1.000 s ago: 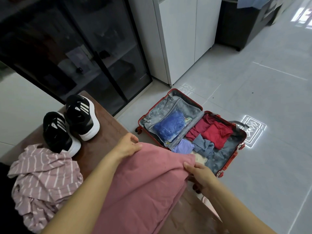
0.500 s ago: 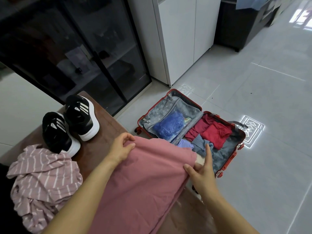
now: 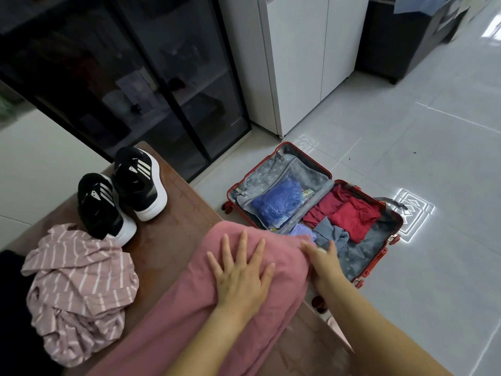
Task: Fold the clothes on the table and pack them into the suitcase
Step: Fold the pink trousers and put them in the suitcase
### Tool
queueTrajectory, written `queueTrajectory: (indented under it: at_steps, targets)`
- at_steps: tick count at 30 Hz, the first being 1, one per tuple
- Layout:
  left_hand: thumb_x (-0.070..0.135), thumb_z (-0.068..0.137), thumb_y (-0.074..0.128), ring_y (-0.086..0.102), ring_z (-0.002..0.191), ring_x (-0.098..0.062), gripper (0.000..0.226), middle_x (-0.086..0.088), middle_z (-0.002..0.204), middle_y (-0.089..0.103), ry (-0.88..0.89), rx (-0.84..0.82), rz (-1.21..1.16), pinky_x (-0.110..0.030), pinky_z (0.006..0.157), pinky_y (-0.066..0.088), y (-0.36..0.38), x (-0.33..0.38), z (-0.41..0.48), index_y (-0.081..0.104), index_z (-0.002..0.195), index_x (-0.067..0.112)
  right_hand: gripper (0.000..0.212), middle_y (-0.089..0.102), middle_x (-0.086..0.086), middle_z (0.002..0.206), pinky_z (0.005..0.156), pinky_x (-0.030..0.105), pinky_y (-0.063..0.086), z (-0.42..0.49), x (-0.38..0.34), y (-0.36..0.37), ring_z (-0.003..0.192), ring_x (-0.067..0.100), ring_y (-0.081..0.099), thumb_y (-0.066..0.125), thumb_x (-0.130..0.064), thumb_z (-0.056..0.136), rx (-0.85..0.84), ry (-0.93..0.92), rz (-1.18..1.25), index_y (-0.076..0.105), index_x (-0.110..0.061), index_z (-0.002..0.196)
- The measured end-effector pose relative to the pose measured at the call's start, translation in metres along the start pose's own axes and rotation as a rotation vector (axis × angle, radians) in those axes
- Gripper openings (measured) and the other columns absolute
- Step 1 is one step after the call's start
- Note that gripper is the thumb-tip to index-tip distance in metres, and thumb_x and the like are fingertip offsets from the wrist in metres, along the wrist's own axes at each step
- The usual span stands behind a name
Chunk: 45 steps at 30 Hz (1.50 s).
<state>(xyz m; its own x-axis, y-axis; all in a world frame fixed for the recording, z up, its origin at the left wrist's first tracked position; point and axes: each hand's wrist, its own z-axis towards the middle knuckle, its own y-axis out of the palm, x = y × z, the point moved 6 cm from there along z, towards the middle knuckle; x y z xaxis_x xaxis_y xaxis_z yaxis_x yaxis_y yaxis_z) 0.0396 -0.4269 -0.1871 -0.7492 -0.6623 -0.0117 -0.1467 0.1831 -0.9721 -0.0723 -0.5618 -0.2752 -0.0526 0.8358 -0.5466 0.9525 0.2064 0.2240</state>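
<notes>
A pink garment (image 3: 173, 316) lies stretched along the brown table (image 3: 168, 240), its far end at the table's right corner. My left hand (image 3: 240, 275) lies flat on that end with fingers spread, pressing the cloth. My right hand (image 3: 324, 263) is at the garment's right edge, fingers extended alongside the cloth; it is blurred. A crumpled pink-and-white striped garment (image 3: 78, 289) sits at the table's left. The red suitcase (image 3: 363, 272) lies open on the floor to the right, holding red clothes (image 3: 349, 213), grey-blue pieces (image 3: 330, 234) and a blue bag (image 3: 276, 204).
A pair of black sneakers with white stripes (image 3: 122, 194) stands on the table's far end. A dark cloth (image 3: 10, 308) lies at the far left edge. Behind are a dark glass cabinet (image 3: 122, 71) and a white cabinet (image 3: 306, 55). Pale tiled floor (image 3: 433, 131) surrounds the suitcase.
My left hand let go of the garment's far edge and moved right, now flat on top of it. My right hand released its pinch at the corner and straightened.
</notes>
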Motion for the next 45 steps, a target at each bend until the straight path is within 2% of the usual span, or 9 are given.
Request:
queueTrajectory:
  at_steps: [8,17,20,25,28,33,38,43,45]
  targets:
    - [0.07,0.08,0.0,-0.022,0.143,-0.029,0.071,0.012,0.158,-0.012,0.091,-0.104,-0.006,-0.068,0.107,-0.011,0.002,-0.005,0.018,-0.003,0.147,0.047,0.014,0.063,0.007,0.083,0.066,0.032,0.043,0.009,-0.041,0.003,0.07,0.019,0.054,0.061,-0.011,0.085,-0.007,-0.001,-0.022,0.062,-0.008,0.099]
    - [0.052,0.097,0.029,0.014,0.142,0.003,0.054,0.017,0.153,0.014,-0.126,0.106,-1.182,-0.016,0.115,0.013,-0.05,-0.036,-0.027,0.016,0.146,0.032,0.029,0.067,0.009,0.08,0.073,0.039,0.056,-0.09,-0.11,0.062,0.069,0.021,0.064,0.042,0.007,0.087,-0.398,-0.268,0.054,0.059,-0.017,0.09]
    - [0.068,0.085,0.026,0.03,0.136,0.0,0.061,0.02,0.151,0.028,-0.33,0.113,-1.535,-0.035,0.115,0.024,-0.058,-0.064,-0.062,0.022,0.141,0.045,0.033,0.067,0.008,0.068,0.061,0.03,0.056,-0.151,-0.115,0.082,0.067,0.022,0.063,0.041,0.012,0.088,-0.566,-0.425,-0.189,0.06,-0.016,0.09]
    - [0.077,0.07,0.044,0.055,0.116,-0.016,0.076,0.009,0.127,0.059,-0.572,0.19,-2.051,-0.047,0.095,0.042,-0.046,-0.114,-0.118,0.046,0.135,0.037,0.027,0.071,-0.01,0.098,0.068,0.024,0.042,-0.247,-0.065,0.108,0.085,0.007,0.058,0.051,-0.011,0.069,-1.026,-0.848,-0.765,0.053,-0.037,0.078]
    - [0.07,0.073,0.061,0.03,0.133,-0.046,0.087,-0.023,0.127,0.057,-0.592,0.053,-2.374,-0.05,0.109,0.033,-0.029,-0.115,-0.142,0.057,0.126,0.0,0.029,0.054,-0.015,0.136,0.106,0.021,0.032,-0.254,0.005,0.111,0.125,-0.001,0.047,0.052,-0.021,0.067,-1.185,-1.052,-1.19,0.039,-0.04,0.085]
    - [0.051,0.094,0.043,0.061,0.084,-0.021,0.042,-0.008,0.09,0.067,-0.925,0.219,-2.096,-0.033,0.072,0.048,-0.008,-0.126,-0.18,0.061,0.1,0.014,0.022,0.065,-0.018,0.118,0.1,0.038,0.047,-0.237,0.092,0.095,0.113,0.0,0.057,0.056,-0.057,0.073,-1.145,-1.527,-1.684,0.056,-0.037,0.083]
    - [0.053,0.093,0.044,0.07,0.07,-0.02,0.05,-0.009,0.079,0.074,-1.022,0.189,-2.16,-0.03,0.062,0.051,0.001,-0.128,-0.189,0.067,0.099,0.009,0.017,0.069,-0.019,0.104,0.106,0.029,0.028,-0.245,0.083,0.1,0.098,-0.001,0.064,0.049,-0.042,0.092,-1.005,-1.469,-1.323,0.061,-0.035,0.102]
    - [0.066,0.092,0.027,0.059,0.114,-0.027,0.071,-0.013,0.132,0.056,-1.002,0.045,-2.292,-0.031,0.065,0.051,-0.002,-0.126,-0.205,0.049,0.135,0.013,0.024,0.067,-0.01,0.119,0.109,0.045,0.029,-0.282,0.103,0.111,0.112,0.004,0.061,0.045,-0.034,0.1,-1.091,-1.734,-1.096,0.066,-0.023,0.105]
    - [0.071,0.088,0.026,0.066,0.102,-0.031,0.073,-0.017,0.111,0.068,-0.99,0.078,-2.375,-0.032,0.062,0.053,0.004,-0.132,-0.21,0.059,0.12,0.015,0.018,0.068,-0.011,0.115,0.108,0.047,0.03,-0.283,0.125,0.111,0.112,0.005,0.06,0.05,-0.03,0.097,-1.159,-1.79,-1.162,0.067,-0.025,0.098]
